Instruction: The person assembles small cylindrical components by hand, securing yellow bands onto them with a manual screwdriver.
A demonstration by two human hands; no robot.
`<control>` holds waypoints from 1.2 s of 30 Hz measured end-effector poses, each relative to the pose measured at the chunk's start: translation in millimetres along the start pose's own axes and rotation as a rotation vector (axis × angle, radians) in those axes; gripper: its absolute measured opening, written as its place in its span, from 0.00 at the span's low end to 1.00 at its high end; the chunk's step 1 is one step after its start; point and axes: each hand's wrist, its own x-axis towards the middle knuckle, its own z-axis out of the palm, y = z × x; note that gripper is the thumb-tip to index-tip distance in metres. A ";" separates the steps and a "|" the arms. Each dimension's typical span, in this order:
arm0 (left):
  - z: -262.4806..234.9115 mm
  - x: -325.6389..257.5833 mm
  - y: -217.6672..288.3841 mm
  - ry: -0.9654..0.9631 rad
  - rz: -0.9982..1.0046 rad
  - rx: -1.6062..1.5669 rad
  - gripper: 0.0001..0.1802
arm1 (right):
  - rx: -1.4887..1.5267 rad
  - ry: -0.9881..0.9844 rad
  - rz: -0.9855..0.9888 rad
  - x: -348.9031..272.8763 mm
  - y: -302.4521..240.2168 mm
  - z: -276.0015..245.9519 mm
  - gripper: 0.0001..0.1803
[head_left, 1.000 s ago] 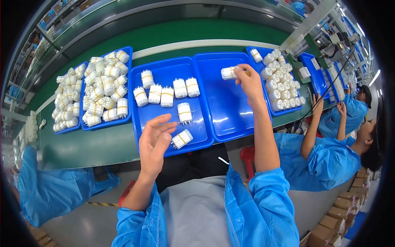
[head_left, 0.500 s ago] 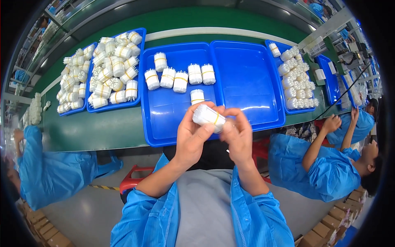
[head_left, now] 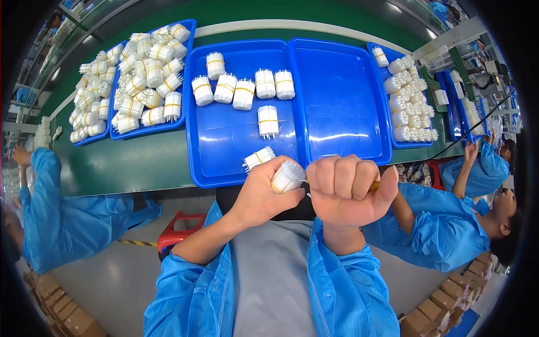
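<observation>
Green desk (head_left: 129, 171), workers (head_left: 449, 219) either side. White roll (head_left: 288, 176) is tilted in the left hand (head_left: 261, 195), gripped, overlapping the left tray's (head_left: 224, 149) near right corner in view. Right hand (head_left: 351, 188) is beside it, clenched around a yellow item (head_left: 374, 186), mostly hidden. Risk: hard tug or slack left grip could drop the roll past the desk edge; loose roll (head_left: 259, 159) by the left hand could get knocked. Most room: over the right tray (head_left: 337, 106).
</observation>
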 end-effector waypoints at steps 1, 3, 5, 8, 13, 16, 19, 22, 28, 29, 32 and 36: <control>-0.5 -0.2 -0.3 -0.006 0.005 0.020 0.14 | 0.003 0.000 0.003 -0.4 1.3 0.0 0.32; -1.7 -0.5 0.9 -0.011 0.009 0.040 0.13 | 0.006 0.025 0.001 -2.0 2.7 0.3 0.32; -3.3 -0.3 3.8 -0.038 -0.039 0.065 0.13 | -0.014 0.012 0.013 -2.5 1.8 -1.2 0.32; -2.1 -0.3 1.7 -0.043 -0.025 0.082 0.13 | -0.048 0.002 0.027 -5.3 1.7 -2.6 0.32; -1.3 2.5 -4.4 -0.012 0.005 0.196 0.14 | -0.045 0.055 0.006 -7.5 11.3 -6.7 0.32; -4.5 4.6 -4.1 -0.022 0.000 0.278 0.14 | -0.037 0.072 0.023 -8.2 12.4 -11.2 0.32; -5.9 7.8 -7.0 -0.005 0.011 0.307 0.15 | 0.019 0.073 0.149 -4.2 9.9 -17.3 0.31; -7.5 5.0 -3.4 -0.003 0.040 0.194 0.17 | 0.084 0.139 0.151 -1.4 3.3 -22.9 0.30; -9.0 0.8 -4.0 -0.017 0.023 0.121 0.19 | 0.005 0.064 -0.019 -8.5 2.0 -6.3 0.31; -7.7 0.5 -6.7 0.001 0.086 0.158 0.19 | -0.009 0.048 -0.020 -9.4 4.4 -4.1 0.31; -4.6 -1.3 -4.2 0.016 0.085 0.176 0.18 | -0.025 0.032 -0.027 -10.0 11.3 -4.9 0.31; -5.8 -4.0 0.6 0.026 0.070 0.231 0.17 | -0.061 0.031 -0.014 -11.0 13.7 -3.6 0.32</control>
